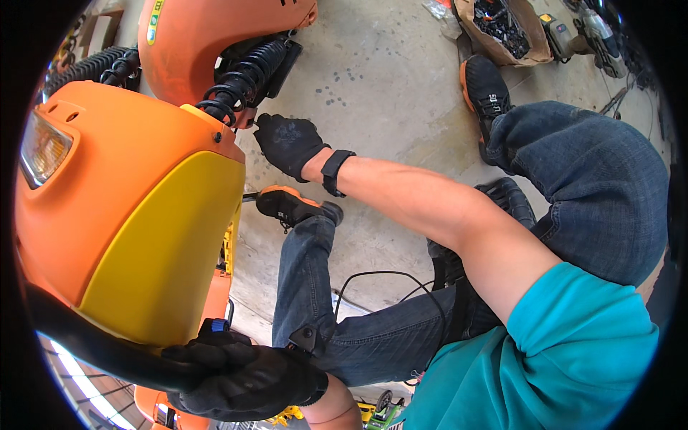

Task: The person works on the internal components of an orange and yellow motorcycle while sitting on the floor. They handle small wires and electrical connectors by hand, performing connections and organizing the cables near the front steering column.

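Note:
My left hand (247,376), in a black glove, is closed around the end of a thick black curved tube (100,344) at the lower left. The tube runs under an orange body panel (136,129) with a yellow section (168,258) and a clear-and-amber lamp (46,149). Farther off, my gloved right hand (289,145) is closed beside the panel's corner, close to the lower end of a black coil-spring shock absorber (247,79). Whatever its fingers grip is hidden. Behind the spring stands a faded orange fender (215,43).
A paper bag (534,39) full of small black parts stands at the far right, with a cordless power tool (602,46) next to it. My legs (588,186) spread over the concrete floor (387,93). A thin black cable (380,272) loops by my knee.

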Tool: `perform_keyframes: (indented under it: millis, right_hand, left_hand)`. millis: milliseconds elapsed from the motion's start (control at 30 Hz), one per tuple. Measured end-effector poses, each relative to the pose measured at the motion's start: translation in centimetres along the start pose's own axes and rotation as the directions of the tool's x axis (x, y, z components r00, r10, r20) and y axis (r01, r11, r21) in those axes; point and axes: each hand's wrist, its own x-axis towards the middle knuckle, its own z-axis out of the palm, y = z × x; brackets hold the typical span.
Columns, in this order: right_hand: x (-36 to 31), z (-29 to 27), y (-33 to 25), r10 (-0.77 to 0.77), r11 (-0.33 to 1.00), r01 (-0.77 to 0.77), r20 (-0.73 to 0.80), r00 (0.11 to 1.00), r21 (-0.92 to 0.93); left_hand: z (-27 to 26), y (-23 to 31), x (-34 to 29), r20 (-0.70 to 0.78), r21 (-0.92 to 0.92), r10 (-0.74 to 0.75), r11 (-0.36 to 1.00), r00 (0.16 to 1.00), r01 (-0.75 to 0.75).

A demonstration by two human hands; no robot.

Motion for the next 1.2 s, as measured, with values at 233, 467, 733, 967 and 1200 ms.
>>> perform_keyframes:
  millis: [233,467,733,967,1200]
  right_hand:
    - [0.1,0.3,0.1,-0.008,1.0,0.007,0.018,1.0,0.022]
    - [0.3,0.1,0.5,-0.035,0.999,0.034,0.047,0.998,0.01]
    - [0.4,-0.3,0.8,-0.127,0.985,0.128,0.016,0.992,-0.115]
    - [0.6,-0.1,0.8,-0.097,0.992,0.103,0.07,0.993,-0.08]
    - [0.2,-0.4,0.2,-0.081,0.992,0.084,0.036,0.996,-0.095]
  left_hand:
    - [-0.6,-0.6,-0.4,0.096,-0.059,-0.058,0.996,0.994,0.063]
    - [-0.4,-1.7,-1.0,0.012,0.017,0.113,0.993,0.993,-0.114]
    - [-0.1,-1.8,-1.4,0.062,-0.259,-0.091,0.96,0.994,0.104]
    - [-0.3,-2.0,-1.1,0.01,-0.064,0.119,0.991,0.993,-0.118]
    - [0.0,-2.5,-1.3,-0.02,0.156,0.198,0.969,0.98,-0.193]
